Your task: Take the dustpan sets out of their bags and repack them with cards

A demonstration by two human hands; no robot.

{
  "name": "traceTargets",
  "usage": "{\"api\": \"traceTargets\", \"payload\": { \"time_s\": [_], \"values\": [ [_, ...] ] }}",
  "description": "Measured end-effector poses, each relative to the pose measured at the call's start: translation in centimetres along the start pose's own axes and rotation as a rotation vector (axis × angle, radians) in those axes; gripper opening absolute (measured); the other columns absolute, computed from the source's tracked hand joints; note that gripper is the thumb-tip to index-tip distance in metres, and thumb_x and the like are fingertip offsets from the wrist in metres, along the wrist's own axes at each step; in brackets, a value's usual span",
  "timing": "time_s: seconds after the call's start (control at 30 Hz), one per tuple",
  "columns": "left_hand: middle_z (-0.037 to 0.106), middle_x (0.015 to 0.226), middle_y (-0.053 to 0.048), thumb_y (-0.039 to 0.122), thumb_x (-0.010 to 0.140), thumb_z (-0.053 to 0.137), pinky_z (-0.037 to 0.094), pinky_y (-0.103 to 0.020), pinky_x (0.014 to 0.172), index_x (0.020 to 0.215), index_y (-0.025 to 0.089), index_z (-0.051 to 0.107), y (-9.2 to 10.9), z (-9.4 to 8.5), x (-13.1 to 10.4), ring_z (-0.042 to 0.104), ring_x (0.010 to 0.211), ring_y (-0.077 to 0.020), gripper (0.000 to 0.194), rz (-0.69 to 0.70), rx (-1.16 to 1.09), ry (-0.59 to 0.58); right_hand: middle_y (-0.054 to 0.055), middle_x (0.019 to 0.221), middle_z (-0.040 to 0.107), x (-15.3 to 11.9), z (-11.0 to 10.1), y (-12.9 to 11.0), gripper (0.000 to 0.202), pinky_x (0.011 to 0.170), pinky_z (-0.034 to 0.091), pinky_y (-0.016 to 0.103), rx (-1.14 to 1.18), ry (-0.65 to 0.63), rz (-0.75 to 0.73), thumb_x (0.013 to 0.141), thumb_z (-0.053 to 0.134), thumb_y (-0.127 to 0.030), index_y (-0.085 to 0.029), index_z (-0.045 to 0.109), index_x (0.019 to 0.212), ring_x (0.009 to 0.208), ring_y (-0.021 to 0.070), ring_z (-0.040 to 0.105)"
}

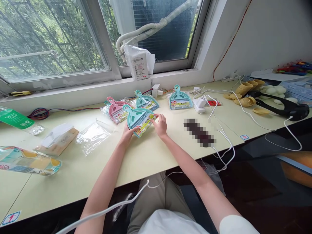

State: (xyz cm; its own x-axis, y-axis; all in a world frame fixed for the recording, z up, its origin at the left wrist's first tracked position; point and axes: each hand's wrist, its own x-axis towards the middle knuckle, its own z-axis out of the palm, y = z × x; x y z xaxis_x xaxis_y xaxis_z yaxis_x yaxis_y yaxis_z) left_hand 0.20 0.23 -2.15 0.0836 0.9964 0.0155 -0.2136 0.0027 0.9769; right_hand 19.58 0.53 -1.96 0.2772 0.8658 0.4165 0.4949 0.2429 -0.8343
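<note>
A teal dustpan set (pixel 138 117) with a brush and a printed label is held tilted above the table, between both hands. My left hand (pixel 128 133) grips its lower left edge, thumb over the front. My right hand (pixel 160 125) pinches the label's right edge. Just behind lies a pink dustpan set (pixel 116 109) in clear wrapping, with a teal set (pixel 146 100) to its right. Another wrapped teal set (pixel 179 99) rests farther right. A clear plastic bag (pixel 94 135) lies flat to the left of my left hand.
At the left are a tissue pack (pixel 58 139), a green-labelled bottle (pixel 18 118) and a bottle with fruit pictures (pixel 29 161). White chargers (pixel 200 104) and cables stand right of the sets. Yellow cups (pixel 245 92) and a black headset (pixel 296 110) sit far right.
</note>
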Motion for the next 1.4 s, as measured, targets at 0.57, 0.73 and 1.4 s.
{"api": "traceTargets", "payload": {
  "time_s": [0.57,0.73,1.4],
  "values": [
    [0.06,0.12,-0.009,0.038,0.072,0.07,0.051,-0.039,0.089,0.123,0.023,0.05,1.6,0.5,-0.4,0.059,0.109,-0.0259,0.057,0.063,0.044,-0.053,0.003,0.08,0.072,0.0,1.2,0.3,0.026,0.077,0.06,0.035,0.933,-0.465,0.509,0.071,0.076,-0.027,-0.017,0.06,0.089,0.074,0.018,0.07],
    [0.054,0.128,-0.013,0.043,0.082,0.054,0.037,-0.046,0.104,0.125,0.021,0.05,2.9,-2.9,0.5,0.047,0.124,-0.0267,0.048,0.293,0.438,0.381,0.004,0.084,0.072,0.6,0.9,1.0,0.026,0.077,0.06,0.036,0.976,-0.374,0.477,0.07,0.076,-0.026,-0.016,0.061,0.088,0.076,0.019,0.07],
    [0.06,0.113,-0.011,0.007,0.084,0.031,0.036,-0.046,0.103,0.114,0.019,0.061,4.6,-6.6,-1.1,0.049,0.117,-0.0262,0.044,0.593,1.117,0.565,0.005,0.087,0.071,1.5,-0.3,1.3,0.018,0.075,0.06,0.031,0.95,-0.212,0.552,0.07,0.072,-0.019,-0.016,0.061,0.084,0.08,0.0178,0.069]
  ]
}}
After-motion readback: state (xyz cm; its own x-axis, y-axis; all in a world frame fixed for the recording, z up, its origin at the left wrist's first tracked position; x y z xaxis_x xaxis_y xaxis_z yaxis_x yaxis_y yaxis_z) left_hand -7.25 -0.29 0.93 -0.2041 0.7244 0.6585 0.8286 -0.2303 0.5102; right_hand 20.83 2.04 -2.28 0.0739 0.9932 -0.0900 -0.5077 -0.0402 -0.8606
